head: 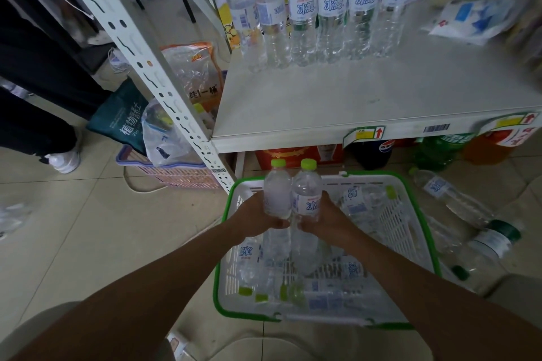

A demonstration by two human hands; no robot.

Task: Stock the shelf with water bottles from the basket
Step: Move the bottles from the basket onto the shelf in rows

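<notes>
A basket (422,231) sits on the floor at lower centre, with bottles lying in it. Above it, two upright bottles (290,196) are held side by side, touching, by the left hand (258,215) and right hand (325,218). A shelf (352,102) fills the upper right, with a row of bottles (319,9) stood along its back. More bottles (457,199) lie on the floor right of the basket.

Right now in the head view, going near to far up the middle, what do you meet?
White plastic basket with green rim → left hand and right hand, each holding an upright clear water bottle → white shelf board → row of green-capped clear bottles.
</notes>
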